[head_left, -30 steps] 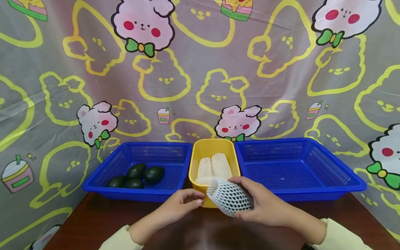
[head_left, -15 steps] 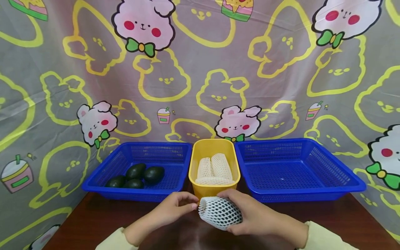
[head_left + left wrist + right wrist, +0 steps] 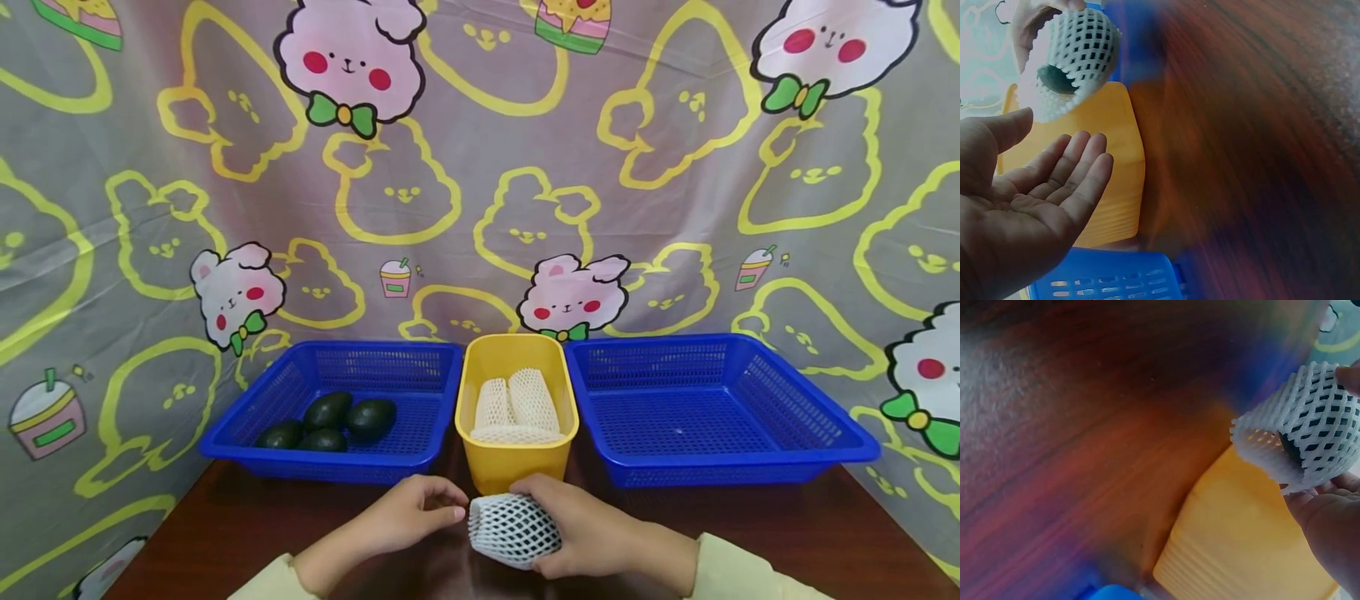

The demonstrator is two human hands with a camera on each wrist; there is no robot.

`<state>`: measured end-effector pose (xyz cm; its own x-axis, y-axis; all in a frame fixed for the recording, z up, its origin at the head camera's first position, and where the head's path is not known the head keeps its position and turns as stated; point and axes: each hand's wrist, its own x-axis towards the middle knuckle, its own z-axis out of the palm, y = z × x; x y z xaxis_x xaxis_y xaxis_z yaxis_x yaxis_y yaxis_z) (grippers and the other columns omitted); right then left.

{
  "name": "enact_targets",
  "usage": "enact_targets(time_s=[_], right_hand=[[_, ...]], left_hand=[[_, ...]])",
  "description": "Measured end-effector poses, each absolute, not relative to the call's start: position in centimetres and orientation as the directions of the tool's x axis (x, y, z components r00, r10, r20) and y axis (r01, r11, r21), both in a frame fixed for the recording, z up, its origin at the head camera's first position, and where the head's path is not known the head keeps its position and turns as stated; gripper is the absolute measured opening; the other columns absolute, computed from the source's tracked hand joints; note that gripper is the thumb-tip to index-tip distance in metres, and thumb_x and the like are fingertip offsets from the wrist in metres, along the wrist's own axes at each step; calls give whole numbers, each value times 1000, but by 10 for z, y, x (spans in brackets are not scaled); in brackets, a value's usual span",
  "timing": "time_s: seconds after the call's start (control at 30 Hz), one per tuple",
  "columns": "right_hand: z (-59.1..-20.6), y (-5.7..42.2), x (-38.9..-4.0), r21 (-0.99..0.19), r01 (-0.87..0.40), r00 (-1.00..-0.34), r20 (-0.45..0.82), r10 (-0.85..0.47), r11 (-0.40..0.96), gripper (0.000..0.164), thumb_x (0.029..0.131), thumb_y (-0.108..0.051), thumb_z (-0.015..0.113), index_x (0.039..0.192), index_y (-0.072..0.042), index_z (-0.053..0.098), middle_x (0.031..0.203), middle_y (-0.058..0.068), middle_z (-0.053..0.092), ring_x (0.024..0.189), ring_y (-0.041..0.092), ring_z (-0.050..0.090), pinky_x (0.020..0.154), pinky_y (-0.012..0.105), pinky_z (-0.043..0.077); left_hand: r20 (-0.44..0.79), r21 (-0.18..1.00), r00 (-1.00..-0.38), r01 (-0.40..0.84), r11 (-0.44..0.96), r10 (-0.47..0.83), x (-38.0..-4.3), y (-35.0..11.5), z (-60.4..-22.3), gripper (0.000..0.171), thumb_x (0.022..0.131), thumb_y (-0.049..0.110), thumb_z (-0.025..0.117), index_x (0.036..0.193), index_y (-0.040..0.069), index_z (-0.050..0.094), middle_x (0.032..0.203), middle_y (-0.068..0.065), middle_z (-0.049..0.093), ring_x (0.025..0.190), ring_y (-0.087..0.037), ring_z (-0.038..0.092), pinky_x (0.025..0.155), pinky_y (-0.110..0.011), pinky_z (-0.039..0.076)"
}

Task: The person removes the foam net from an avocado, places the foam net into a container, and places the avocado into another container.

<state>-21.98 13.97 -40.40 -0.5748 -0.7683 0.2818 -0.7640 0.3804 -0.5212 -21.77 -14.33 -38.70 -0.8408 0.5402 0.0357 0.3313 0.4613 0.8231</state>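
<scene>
My right hand grips a white foam net sleeve above the table, in front of the yellow bin. Inside the sleeve is a dark green avocado, visible through the mesh and the sleeve's open end, which points left. Close to that end is my left hand, its fingers relaxed and apart from the net; the left wrist view shows its bare palm. Several avocados lie in the left blue basket. Cream foam net sleeves lie inside the yellow bin.
To the right of the bin stands a second blue basket, its perforated floor showing. Both baskets flank the bin at the back of the dark wooden table. A patterned cloth hangs behind them.
My right hand has brought the sleeved avocado left and down, nearer the table's front edge. My left hand has shifted slightly left and down, staying beside the sleeve's open end.
</scene>
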Motion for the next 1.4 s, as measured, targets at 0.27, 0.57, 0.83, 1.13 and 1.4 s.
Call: enact_targets(time_s=[0.27, 0.57, 0.83, 1.13, 1.4], right_hand=[[-414, 134, -222, -460, -775, -586, 263, -766, 434, 72, 69, -24, 84, 128, -5, 47, 117, -3, 54, 102, 7, 52, 90, 28, 46], [-417, 131, -224, -486, -730, -630, 204, -750, 480, 72, 70, -28, 84, 128, -4, 48, 117, -3, 54, 102, 7, 51, 92, 29, 46], [-416, 133, -224, -504, -700, -653, 164, -739, 507, 73, 74, -33, 83, 130, -1, 49, 121, 1, 56, 108, 10, 51, 96, 32, 44], [-417, 133, -226, -514, -687, -657, 137, -741, 513, 75, 76, -38, 82, 132, -1, 48, 123, 1, 56, 111, 11, 51, 98, 34, 42], [-418, 133, -226, -518, -688, -657, 148, -739, 508, 75, 75, -37, 82, 133, -2, 49, 124, 1, 56, 111, 11, 51, 99, 34, 42]], left_hand=[[60, 756, -834, 396, 521, 548, -217, -145, -396, 15, 91, 21, 68, 96, 7, 71, 86, 9, 66, 77, -4, 58, 69, -25, 47], [51, 779, -831, 380, 499, 554, -217, -146, -403, 11, 90, 20, 68, 92, 10, 72, 84, 9, 65, 75, -4, 56, 66, -24, 46], [46, 800, -826, 367, 475, 562, -216, -146, -404, 13, 91, 17, 67, 96, 6, 71, 85, 7, 66, 73, -4, 58, 66, -23, 47], [43, 867, -837, 303, 397, 545, -217, -139, -403, 11, 91, 12, 66, 99, 5, 69, 90, -4, 68, 79, -9, 62, 70, -23, 50], [97, 897, -853, 299, 327, 514, -219, -131, -410, 10, 88, 5, 68, 97, 0, 69, 92, -6, 69, 81, -13, 65, 71, -22, 52]])
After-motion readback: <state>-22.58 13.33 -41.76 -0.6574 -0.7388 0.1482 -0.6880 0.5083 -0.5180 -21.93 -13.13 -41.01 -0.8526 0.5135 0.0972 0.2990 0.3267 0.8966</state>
